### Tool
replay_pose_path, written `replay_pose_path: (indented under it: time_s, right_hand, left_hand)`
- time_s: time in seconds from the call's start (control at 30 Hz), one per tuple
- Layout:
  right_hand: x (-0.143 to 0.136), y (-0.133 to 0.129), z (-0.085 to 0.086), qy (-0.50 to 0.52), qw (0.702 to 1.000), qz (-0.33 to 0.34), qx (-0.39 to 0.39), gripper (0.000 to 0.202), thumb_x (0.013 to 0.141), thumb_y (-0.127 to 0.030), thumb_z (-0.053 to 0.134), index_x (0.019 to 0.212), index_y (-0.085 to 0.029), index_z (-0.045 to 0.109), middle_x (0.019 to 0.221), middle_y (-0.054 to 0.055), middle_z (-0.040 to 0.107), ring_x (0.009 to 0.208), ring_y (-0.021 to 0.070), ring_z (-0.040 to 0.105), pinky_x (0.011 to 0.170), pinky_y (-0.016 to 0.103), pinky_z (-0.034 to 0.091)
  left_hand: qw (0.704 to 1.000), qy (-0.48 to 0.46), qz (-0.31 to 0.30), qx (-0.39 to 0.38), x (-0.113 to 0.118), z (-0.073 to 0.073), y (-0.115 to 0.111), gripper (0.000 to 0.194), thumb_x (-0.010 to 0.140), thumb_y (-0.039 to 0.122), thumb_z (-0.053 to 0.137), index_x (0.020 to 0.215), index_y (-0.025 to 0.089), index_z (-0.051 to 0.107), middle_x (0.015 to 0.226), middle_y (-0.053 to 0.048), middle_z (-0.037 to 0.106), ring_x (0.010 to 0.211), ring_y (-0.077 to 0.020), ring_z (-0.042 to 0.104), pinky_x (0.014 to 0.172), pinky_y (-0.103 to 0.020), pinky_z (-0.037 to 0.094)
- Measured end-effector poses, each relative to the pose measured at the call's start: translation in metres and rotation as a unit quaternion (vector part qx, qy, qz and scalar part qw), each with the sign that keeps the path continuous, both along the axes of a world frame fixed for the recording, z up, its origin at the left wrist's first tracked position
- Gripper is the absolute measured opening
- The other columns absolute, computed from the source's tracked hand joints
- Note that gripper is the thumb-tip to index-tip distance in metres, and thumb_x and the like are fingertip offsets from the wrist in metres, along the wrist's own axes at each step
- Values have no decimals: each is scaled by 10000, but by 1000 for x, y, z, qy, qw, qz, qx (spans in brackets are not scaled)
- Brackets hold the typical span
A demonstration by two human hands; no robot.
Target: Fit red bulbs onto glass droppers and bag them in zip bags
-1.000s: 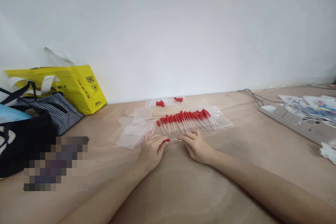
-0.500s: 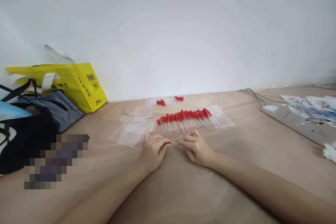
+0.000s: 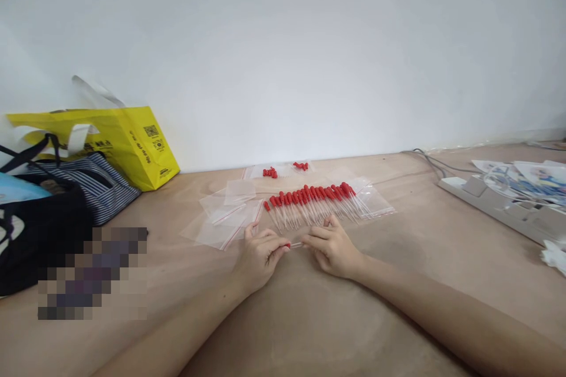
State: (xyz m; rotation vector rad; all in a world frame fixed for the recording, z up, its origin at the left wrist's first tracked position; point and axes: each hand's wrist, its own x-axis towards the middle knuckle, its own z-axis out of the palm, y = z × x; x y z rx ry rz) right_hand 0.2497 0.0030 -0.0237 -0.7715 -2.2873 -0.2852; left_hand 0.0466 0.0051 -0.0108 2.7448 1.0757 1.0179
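Note:
My left hand [image 3: 260, 253] pinches a small red rubber bulb [image 3: 288, 245], its tip showing past the fingertips. From that bulb a thin clear dropper tube [image 3: 296, 244] runs across to my right hand [image 3: 332, 248], whose thumb and fingers are closed on its other end. How far the tube sits in the bulb is hidden by my fingers. Just beyond both hands lies a row of red-topped droppers [image 3: 305, 203], bulbs toward the wall and clear tubes toward me. One loose red bulb [image 3: 266, 205] rests at the row's left end.
Clear zip bags [image 3: 230, 221] lie left of the row, another bag [image 3: 378, 203] on its right. Small red bulbs [image 3: 270, 172] sit near the wall. A yellow bag [image 3: 145, 153] and striped pouch [image 3: 104, 185] stand left; a pale tray [image 3: 486, 203] with papers lies right.
The tube between my hands has tilted slightly, its bulb end a little lower, and more of the red bulb shows at my left fingertips. Both hands keep their grip.

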Motion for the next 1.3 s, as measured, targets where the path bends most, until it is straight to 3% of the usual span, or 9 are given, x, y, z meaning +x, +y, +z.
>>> replay_pose_path:
  time_s: [0.3, 0.43, 0.53, 0.67, 0.83, 0.93, 1.13, 1.3]
  right_hand:
    - [-8, -6, 2, 60, 982, -35, -178, 198, 831, -158, 394, 806, -170, 591, 718, 18, 608, 612, 108, 464, 653, 279, 200]
    - [-10, -5, 5, 65, 973, -45, -218, 196, 841, -182, 402, 779, -181, 587, 711, 3, 610, 613, 105, 479, 651, 269, 193]
    - [-9, -5, 7, 64, 969, -53, -231, 187, 841, -192, 412, 779, -185, 588, 712, -6, 615, 613, 100, 485, 650, 265, 185]
    - [-7, -5, 7, 51, 976, -42, -210, 172, 830, -181, 426, 790, -187, 593, 726, -15, 620, 617, 92, 480, 641, 266, 177]
    - [-6, -3, 6, 3, 996, -27, -79, 175, 778, -136, 440, 761, -174, 610, 662, -1, 588, 556, 91, 393, 620, 291, 161]
    - [-9, -3, 5, 2, 999, -14, -43, 194, 768, -123, 426, 771, -164, 616, 627, 2, 564, 545, 94, 367, 615, 292, 164]
    - [-13, -2, 1, 16, 997, -5, -70, 223, 820, -154, 383, 808, -154, 607, 655, 15, 569, 578, 103, 421, 631, 288, 197]
    - [-7, 2, 3, 14, 991, -1, -130, 194, 864, -216, 397, 883, -175, 586, 758, 24, 616, 697, 116, 507, 673, 285, 222]
  left_hand:
    - [999, 5, -23, 24, 0, 1, 0, 193, 843, 182, 453, 940, 273, 592, 688, 65, 668, 703, -115, 582, 924, -420, 127]
    - [1000, -3, 8, -10, -2, 0, 3, 219, 842, 238, 474, 1058, 248, 504, 731, 45, 677, 776, -144, 586, 932, -429, 117]
    - [999, -3, 24, -29, -4, 0, 5, 182, 812, 288, 517, 979, 217, 512, 776, 17, 679, 820, -170, 579, 929, -436, 126]
    - [1000, 7, 14, -2, -4, -1, 5, 60, 807, 263, 521, 820, 225, 566, 756, 30, 665, 774, -158, 578, 926, -446, 120]
    - [1000, -8, -5, 27, 0, 1, 0, 71, 800, 221, 519, 781, 218, 588, 657, 48, 656, 719, -144, 583, 926, -446, 120]
    - [1000, -14, -5, 27, 4, 3, -4, 88, 799, 216, 510, 764, 212, 590, 645, 51, 650, 708, -138, 583, 923, -436, 136]
    - [1000, 2, 7, 1, 7, 3, -3, 150, 826, 240, 462, 749, 222, 589, 668, 50, 655, 694, -129, 580, 938, -433, 127]
    - [1000, 10, 9, -26, -2, 1, 6, 132, 812, 321, 505, 863, 218, 571, 787, 11, 666, 785, -161, 574, 931, -445, 146]
